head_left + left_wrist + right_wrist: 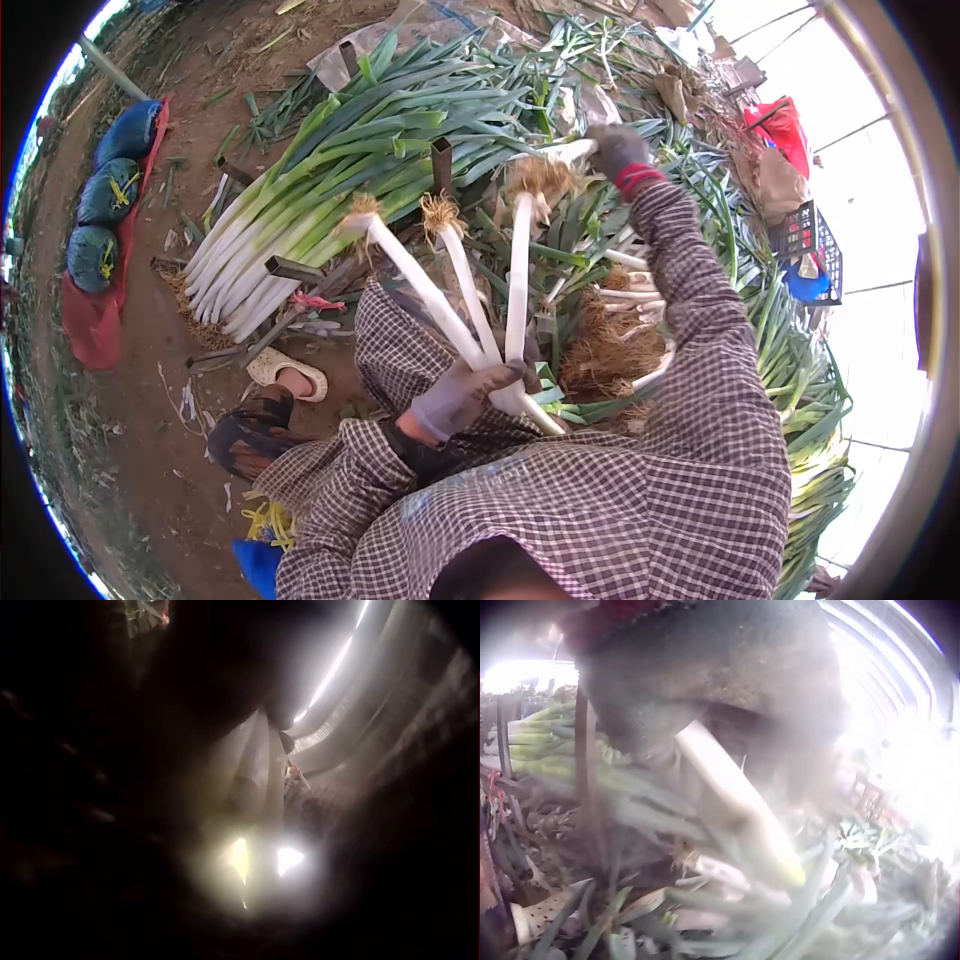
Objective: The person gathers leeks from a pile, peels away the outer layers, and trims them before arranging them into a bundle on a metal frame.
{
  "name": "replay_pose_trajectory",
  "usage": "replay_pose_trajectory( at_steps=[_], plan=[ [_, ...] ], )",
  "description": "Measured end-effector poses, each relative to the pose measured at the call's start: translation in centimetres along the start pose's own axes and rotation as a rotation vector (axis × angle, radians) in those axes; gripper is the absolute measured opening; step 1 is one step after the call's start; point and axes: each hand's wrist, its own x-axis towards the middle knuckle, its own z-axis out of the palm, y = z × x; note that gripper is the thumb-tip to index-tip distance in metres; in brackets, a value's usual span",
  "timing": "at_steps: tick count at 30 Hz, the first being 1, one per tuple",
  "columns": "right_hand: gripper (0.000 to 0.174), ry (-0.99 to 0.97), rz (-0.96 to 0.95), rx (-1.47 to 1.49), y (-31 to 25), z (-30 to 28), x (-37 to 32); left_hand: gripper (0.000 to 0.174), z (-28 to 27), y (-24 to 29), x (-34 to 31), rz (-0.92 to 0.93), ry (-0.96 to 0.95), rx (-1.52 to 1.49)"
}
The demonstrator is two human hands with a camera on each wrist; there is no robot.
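In the head view my left hand, in a grey glove, grips several white leeks near my lap. They fan out with their bushy roots pointing away from me. Stretched out to the far right, my right hand, in a dark glove with a red cuff, holds another leek by its white shank. Its root end overlaps the roots of the rightmost leek in my left hand. The right wrist view shows this shank under the gloved fingers. Most of the left wrist view is dark and blurred.
A big pile of leeks lies at the left among upright metal posts. Loose leeks with brown roots lie right of my lap. Blue-green bundles line the far left. A black crate stands at the right.
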Motion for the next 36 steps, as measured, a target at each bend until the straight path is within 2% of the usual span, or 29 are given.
replay_pose_trajectory(
  at_steps=[1, 3, 6, 10, 11, 13, 15, 17, 19, 20, 23, 24, 25, 26, 27, 29, 31, 33, 35, 36],
  plan=[
    [0.017, 0.161, -0.090, 0.065, 0.8, -2.1, -0.5, 0.033, 0.2, 0.2, 0.5, 0.023, -0.009, -0.015],
    [0.025, 0.229, -0.172, -0.086, -0.1, -6.5, -1.3, 0.029, 1.1, 1.3, 2.0, 0.080, -0.068, 0.048],
    [0.037, 0.114, -0.134, 0.006, -4.7, -13.5, -3.3, 0.026, 1.3, 1.6, 5.6, 0.127, -0.010, 0.086],
    [0.044, -0.167, 0.023, 0.468, -10.3, -15.2, -7.3, 0.028, 0.4, 1.0, 8.1, 0.345, 0.116, 0.000],
    [0.044, -0.265, 0.097, 0.628, -11.8, -15.2, -8.1, 0.027, 0.1, 0.7, 8.3, 0.371, 0.162, -0.028],
    [0.045, -0.191, 0.024, 0.816, -14.4, -12.3, -9.5, 0.028, 0.0, 1.2, 7.9, 0.306, 0.225, -0.010],
    [0.045, -0.032, -0.086, 0.815, -17.1, -11.8, -10.8, 0.032, -0.4, 1.5, 7.2, 0.305, 0.222, -0.006],
    [0.042, -0.006, -0.192, 0.628, -18.2, -13.2, -11.0, 0.037, -0.7, 1.4, 6.4, 0.363, 0.146, -0.019],
    [0.038, 0.052, -0.317, 0.506, -18.3, -13.4, -10.5, 0.039, -1.3, 1.2, 5.8, 0.333, 0.186, -0.006],
    [0.045, 0.009, -0.393, 0.539, -18.0, -13.3, -10.7, 0.038, -1.4, 1.2, 5.5, 0.347, 0.193, -0.020],
    [0.061, 0.017, -0.286, 1.234, -18.2, -11.0, -12.0, 0.032, -0.7, 2.5, 4.5, 0.413, 0.281, -0.081],
    [0.082, -0.028, -0.234, 1.245, -17.5, -10.4, -12.9, 0.031, -0.4, 3.3, 4.1, 0.421, 0.321, -0.136],
    [0.092, 0.023, -0.236, 1.148, -17.3, -9.2, -14.2, 0.030, -0.2, 4.0, 3.8, 0.431, 0.363, -0.196],
    [0.094, 0.058, -0.289, 0.964, -18.3, -9.3, -16.0, 0.026, -1.2, 4.1, 4.2, 0.490, 0.322, -0.352],
    [0.097, 0.095, -0.341, 0.782, -19.4, -9.3, -17.6, 0.024, 0.5, 5.4, 3.6, 0.455, 0.415, -0.432],
    [0.095, 0.176, -0.126, 0.890, -22.4, -7.9, -19.2, 0.024, 1.1, 5.6, 4.2, 0.470, 0.518, -0.470],
    [0.078, 0.165, -0.004, 0.962, -23.4, -6.5, -18.8, 0.027, 1.9, 5.8, 4.1, 0.547, 0.605, -0.412],
    [0.064, 0.175, -0.083, 1.022, -22.9, -5.8, -17.7, 0.032, 1.1, 6.2, 3.0, 0.644, 0.416, -0.263],
    [0.053, 0.197, -0.139, 1.128, -22.2, -6.3, -16.5, 0.051, -0.2, 7.9, 1.2, 0.575, 0.175, 0.065],
    [0.052, 0.052, -0.093, 1.210, -21.9, -8.4, -16.1, 0.055, -0.5, 9.2, -0.6, 0.597, 0.072, 0.259]
  ],
)
